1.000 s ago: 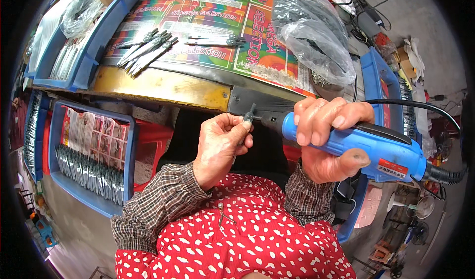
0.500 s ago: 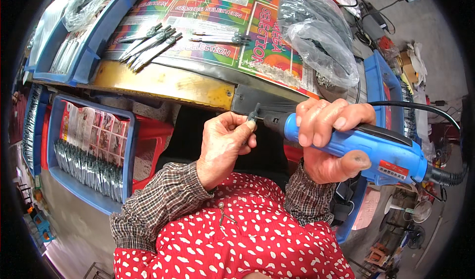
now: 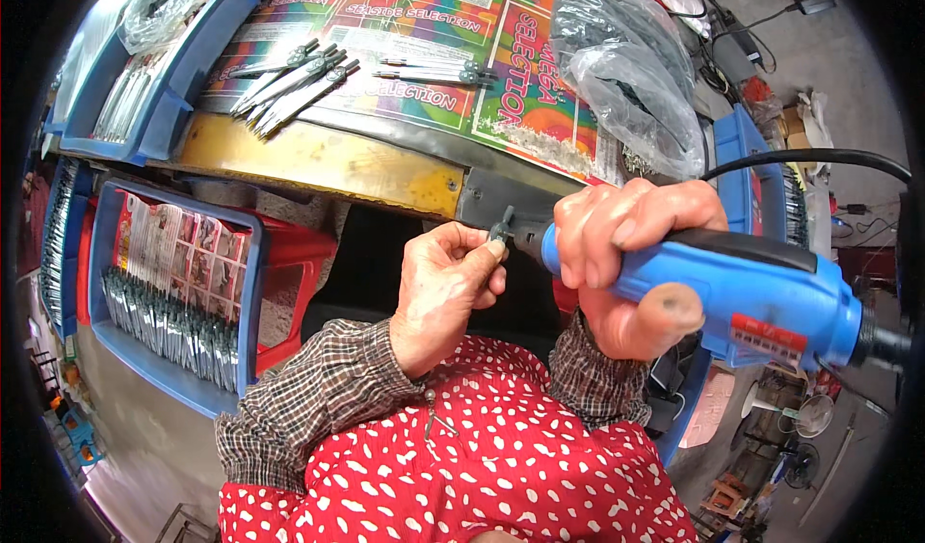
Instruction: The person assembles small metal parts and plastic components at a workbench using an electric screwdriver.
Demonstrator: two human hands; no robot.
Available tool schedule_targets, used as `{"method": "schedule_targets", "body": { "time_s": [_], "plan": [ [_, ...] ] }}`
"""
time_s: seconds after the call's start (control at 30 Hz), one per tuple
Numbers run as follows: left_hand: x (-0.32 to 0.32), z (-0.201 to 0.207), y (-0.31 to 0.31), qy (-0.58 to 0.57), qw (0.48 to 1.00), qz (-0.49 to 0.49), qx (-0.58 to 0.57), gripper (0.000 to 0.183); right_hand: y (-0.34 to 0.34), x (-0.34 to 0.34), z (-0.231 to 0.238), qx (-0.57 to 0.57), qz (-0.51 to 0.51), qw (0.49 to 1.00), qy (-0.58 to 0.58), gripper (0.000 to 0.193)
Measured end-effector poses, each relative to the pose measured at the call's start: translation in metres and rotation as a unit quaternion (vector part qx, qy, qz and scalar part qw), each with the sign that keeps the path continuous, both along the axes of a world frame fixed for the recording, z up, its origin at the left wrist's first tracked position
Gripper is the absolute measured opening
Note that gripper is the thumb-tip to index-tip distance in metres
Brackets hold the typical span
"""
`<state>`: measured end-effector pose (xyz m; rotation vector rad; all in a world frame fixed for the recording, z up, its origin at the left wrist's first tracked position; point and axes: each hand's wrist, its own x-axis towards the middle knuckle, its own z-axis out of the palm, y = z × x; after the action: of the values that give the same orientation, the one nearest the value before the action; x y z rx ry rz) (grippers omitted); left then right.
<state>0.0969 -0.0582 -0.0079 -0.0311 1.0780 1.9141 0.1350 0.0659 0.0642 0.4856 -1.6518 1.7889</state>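
My left hand [image 3: 438, 288] pinches a small dark grey-green part [image 3: 502, 223] between thumb and fingertips, just past the table's front edge. Wrapped round a blue corded electric screwdriver [image 3: 723, 297] is my right hand [image 3: 626, 239], with its thumb stretched along the near side. The screwdriver lies nearly level, its nose toward the pinched part. Whether the bit touches that part is hard to see behind my fingertips. On the table beyond lie a bundle of slim silver-white sticks with dark ends [image 3: 299, 90] and a smaller group of similar sticks [image 3: 434, 74].
Clear plastic bags [image 3: 631, 85] lie at the table's right. A blue tray [image 3: 255, 302] of dark-ended sticks stands at left beside a red stool [image 3: 289, 254]. Another blue bin [image 3: 173, 109] sits at the table's left end. The screwdriver's black cable [image 3: 809, 158] runs off right.
The screwdriver's rear has swung down and to the right, and its cable has shifted up. My left hand has moved slightly right with the dark part still pinched.
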Motion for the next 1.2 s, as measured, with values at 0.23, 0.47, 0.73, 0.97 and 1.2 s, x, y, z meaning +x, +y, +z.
{"method": "schedule_targets", "body": {
  "time_s": [0.23, 0.47, 0.73, 0.97, 1.2],
  "plan": [
    [0.001, 0.003, 0.001, 0.027, 0.999, 0.0, -0.018, 0.011, -0.003, 0.01, 0.003, -0.035, -0.043, 0.997, -0.056, 0.057],
    [0.0, -0.001, 0.0, 0.023, 1.0, 0.003, -0.008, 0.01, 0.0, 0.007, 0.003, 0.006, 0.002, 1.0, -0.005, 0.057],
    [-0.001, -0.001, 0.001, 0.029, 0.999, 0.002, -0.017, 0.011, 0.002, 0.003, -0.001, -0.004, 0.014, 1.0, 0.003, 0.059],
    [-0.002, -0.001, 0.0, 0.036, 0.999, -0.004, -0.034, 0.012, 0.003, -0.001, -0.002, 0.002, 0.019, 1.0, 0.004, 0.059],
    [-0.002, 0.006, 0.001, 0.04, 0.998, -0.001, -0.057, 0.012, -0.004, -0.005, 0.005, 0.02, 0.032, 0.999, -0.011, 0.056]
  ]
}}
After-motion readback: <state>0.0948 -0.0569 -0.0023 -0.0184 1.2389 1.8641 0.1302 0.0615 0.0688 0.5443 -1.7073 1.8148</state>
